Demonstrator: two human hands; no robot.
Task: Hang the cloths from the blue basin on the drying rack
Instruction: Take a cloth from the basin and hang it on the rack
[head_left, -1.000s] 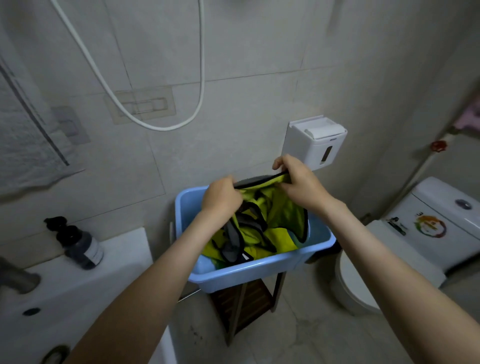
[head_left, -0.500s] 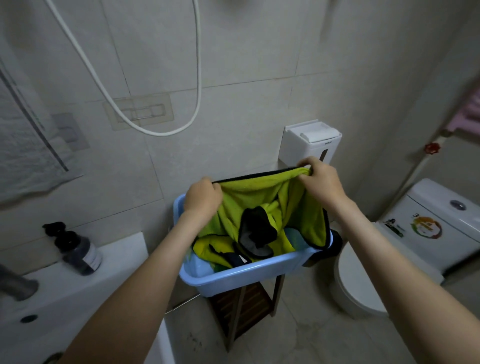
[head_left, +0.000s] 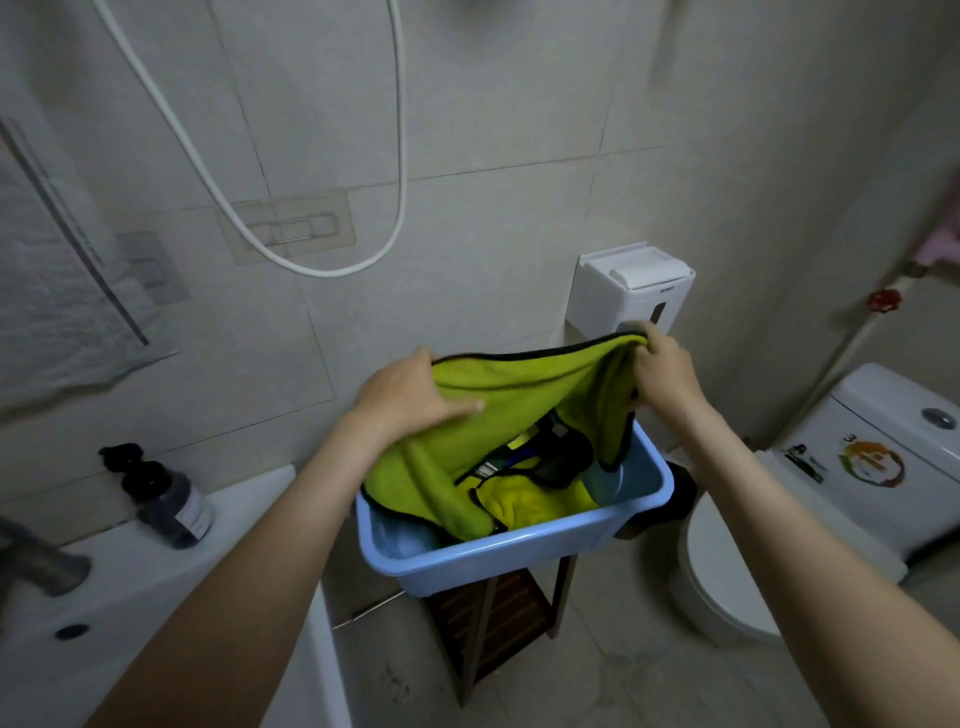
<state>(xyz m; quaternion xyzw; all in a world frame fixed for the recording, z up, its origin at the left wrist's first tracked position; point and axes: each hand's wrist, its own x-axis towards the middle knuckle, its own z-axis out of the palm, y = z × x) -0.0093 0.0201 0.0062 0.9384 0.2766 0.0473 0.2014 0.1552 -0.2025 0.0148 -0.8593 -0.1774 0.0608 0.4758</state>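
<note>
Inside blue basin (head_left: 524, 551), yellow-green cloths (head_left: 519, 499), hands (head_left: 415, 395) gripping one.

Green cloth (head_left: 524, 395) between hands, above blue basin (head_left: 519, 551)

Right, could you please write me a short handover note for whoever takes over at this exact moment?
Left hand: grips the left end of the top edge of the green cloth.
Right hand: pinches the right corner of that edge.
The cloth is spread between the hands. Its lower part lies in the blue basin, over the other cloths there.
Done: nothing hung that this view shows; the drying rack is not in view.
Left: lift this cloth clear, hang it, then hang the rest.
</note>
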